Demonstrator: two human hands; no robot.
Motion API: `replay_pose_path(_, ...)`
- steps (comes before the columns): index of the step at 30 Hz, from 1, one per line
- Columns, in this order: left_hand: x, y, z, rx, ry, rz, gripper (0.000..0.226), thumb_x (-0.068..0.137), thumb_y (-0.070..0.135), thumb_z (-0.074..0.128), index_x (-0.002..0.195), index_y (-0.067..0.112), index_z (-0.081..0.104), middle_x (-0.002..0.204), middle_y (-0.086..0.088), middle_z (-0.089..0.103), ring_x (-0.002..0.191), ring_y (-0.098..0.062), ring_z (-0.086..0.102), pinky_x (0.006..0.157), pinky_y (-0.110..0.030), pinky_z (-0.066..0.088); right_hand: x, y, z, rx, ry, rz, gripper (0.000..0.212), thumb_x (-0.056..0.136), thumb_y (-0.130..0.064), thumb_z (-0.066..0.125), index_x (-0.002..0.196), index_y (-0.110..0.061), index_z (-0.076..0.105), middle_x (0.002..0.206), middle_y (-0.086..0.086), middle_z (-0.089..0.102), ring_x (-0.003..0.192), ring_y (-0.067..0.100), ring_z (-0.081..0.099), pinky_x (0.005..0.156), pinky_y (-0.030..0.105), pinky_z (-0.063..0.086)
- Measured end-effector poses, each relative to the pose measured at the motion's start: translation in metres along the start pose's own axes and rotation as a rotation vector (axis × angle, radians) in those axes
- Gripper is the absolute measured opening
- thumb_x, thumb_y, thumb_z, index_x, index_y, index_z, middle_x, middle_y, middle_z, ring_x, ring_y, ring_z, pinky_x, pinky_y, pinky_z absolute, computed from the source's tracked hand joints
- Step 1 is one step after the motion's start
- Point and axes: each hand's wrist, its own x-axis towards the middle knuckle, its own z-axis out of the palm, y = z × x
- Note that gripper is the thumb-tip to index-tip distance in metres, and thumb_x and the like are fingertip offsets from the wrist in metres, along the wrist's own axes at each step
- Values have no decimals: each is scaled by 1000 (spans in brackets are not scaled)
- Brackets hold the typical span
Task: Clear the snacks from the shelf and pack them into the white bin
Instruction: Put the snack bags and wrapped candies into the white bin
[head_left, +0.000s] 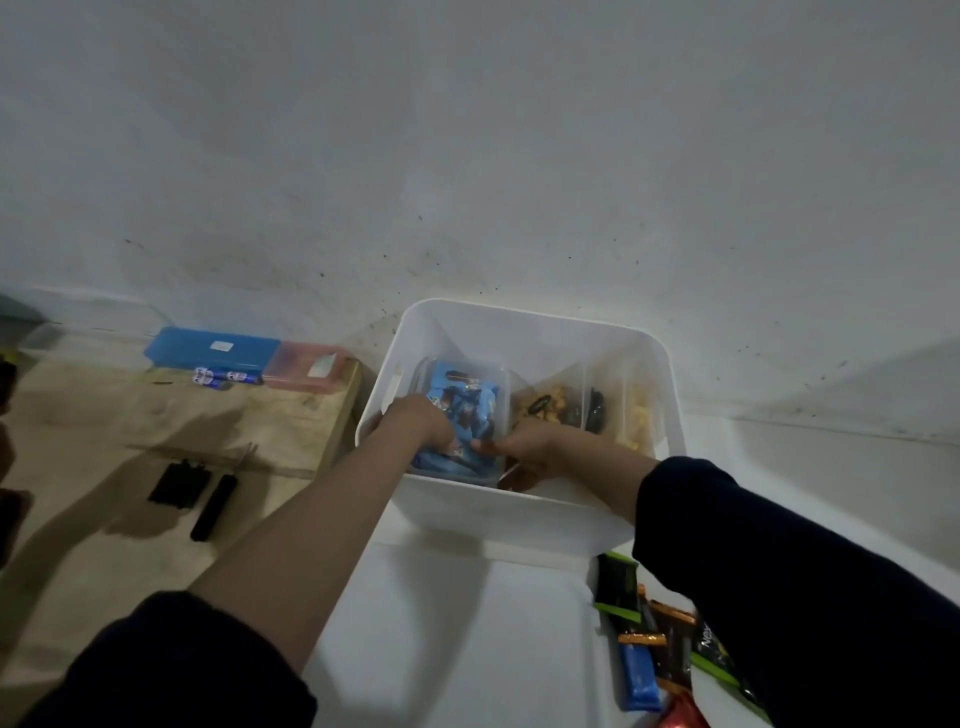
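- Both hands reach into the white bin (524, 512), which stands on a white surface (447, 639) against the pale wall (467, 130).
- Left hand (415, 421): fingers curled down over the near-left corner of a clear tub (462, 415) packed with blue snack packets (470, 402); fingertips hidden behind the knuckles and bin rim, so I cannot tell whether it actually grips the tub.
- Right hand (530, 441): thumb and fingers pinched at the tub's near-right edge; contact point blurred, grip not certain.
- Further right inside the bin: a compartment of brownish-yellow snacks (550, 402), a dark item (597, 410), then pale yellow pieces (639, 421). All dim and hard to identify.
- Bin's near wall hides the lower part of its contents.
- Loose snack bars (657, 644) lie on the white surface near the right sleeve (810, 582), which covers part of the pile; the frame edge cuts off the rest.
- Left of the bin, a wooden top (171, 415) carries a blue case (213, 347), a pink case (306, 368) touching its end, and two black objects (197, 491) I cannot identify.
- Bin's left wall sits just beside the wooden top's edge; its far rim is close to the wall.
- Open white surface lies in front of the bin between the forearms.
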Motion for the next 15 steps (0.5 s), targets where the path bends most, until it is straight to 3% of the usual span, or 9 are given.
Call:
replay_pose_path(2, 0, -5, 6, 11, 81, 17, 62, 74, 31, 76, 124, 2, 53, 122, -12, 60, 111, -26, 59, 86, -31, 49, -10, -5, 5, -34, 90, -21, 58, 90, -46, 57, 132, -8, 45, 115, 11, 53, 83, 20, 53, 60, 24, 44)
replay_pose_path(4, -10, -6, 8, -75, 155, 4, 72, 67, 28, 80, 125, 0, 49, 120, -13, 60, 109, -29, 61, 82, -33, 51, -23, -9, 5, -58, 206, -115, 53, 90, -45, 58, 129, -11, 45, 108, 8, 48, 86, 19, 50, 52, 20, 41)
replay_pose_path(6, -25, -3, 6, -114, 228, 15, 75, 69, 30, 79, 128, 2, 42, 125, -13, 58, 115, -30, 57, 87, -35, 49, -43, -9, 0, -78, 310, -275, 35, 92, -36, 59, 118, -15, 51, 95, 4, 50, 84, 17, 51, 50, 13, 46)
replay_pose_path(7, -36, 0, 3, -109, 266, 38, 73, 73, 32, 75, 130, 3, 40, 128, -14, 56, 118, -30, 54, 92, -36, 47, -55, -7, -3, -82, 350, -337, 28, 92, -33, 59, 112, -15, 55, 92, 2, 51, 84, 16, 52, 58, 10, 49)
replay_pose_path(9, -58, 8, -1, -127, 295, 103, 70, 79, 40, 68, 132, 4, 39, 133, -14, 52, 122, -31, 50, 95, -35, 43, -85, 1, -5, -39, 431, -405, 19, 92, -31, 59, 87, -13, 62, 79, 1, 55, 73, 13, 54, 61, 12, 48)
replay_pose_path(11, -85, 17, 0, -175, 276, 186, 74, 81, 47, 64, 135, 4, 38, 134, -13, 51, 122, -32, 49, 93, -35, 42, -116, 17, -5, 39, 520, -481, 34, 92, -23, 58, 60, -16, 51, 58, 0, 47, 51, 8, 44, 45, 15, 38)
replay_pose_path(12, -98, 21, 3, -196, 271, 224, 76, 81, 51, 64, 135, 3, 37, 133, -14, 51, 121, -32, 50, 91, -35, 42, -130, 26, -4, 72, 584, -531, 34, 91, -21, 58, 59, -15, 50, 56, 0, 46, 50, 9, 43, 44, 18, 36)
replay_pose_path(14, -123, 31, 16, -229, 297, 291, 78, 78, 55, 64, 130, 3, 39, 129, -17, 52, 117, -35, 52, 88, -36, 46, -162, 50, -1, 104, 709, -599, 15, 91, -21, 59, 85, -8, 63, 76, 2, 57, 68, 12, 53, 56, 17, 41)
replay_pose_path(15, -136, 37, 24, -237, 328, 325, 77, 77, 57, 63, 127, 4, 40, 127, -18, 53, 115, -36, 53, 88, -38, 48, -177, 64, 0, 100, 779, -632, 18, 91, -20, 58, 101, -6, 63, 89, 2, 59, 81, 13, 56, 67, 18, 44)
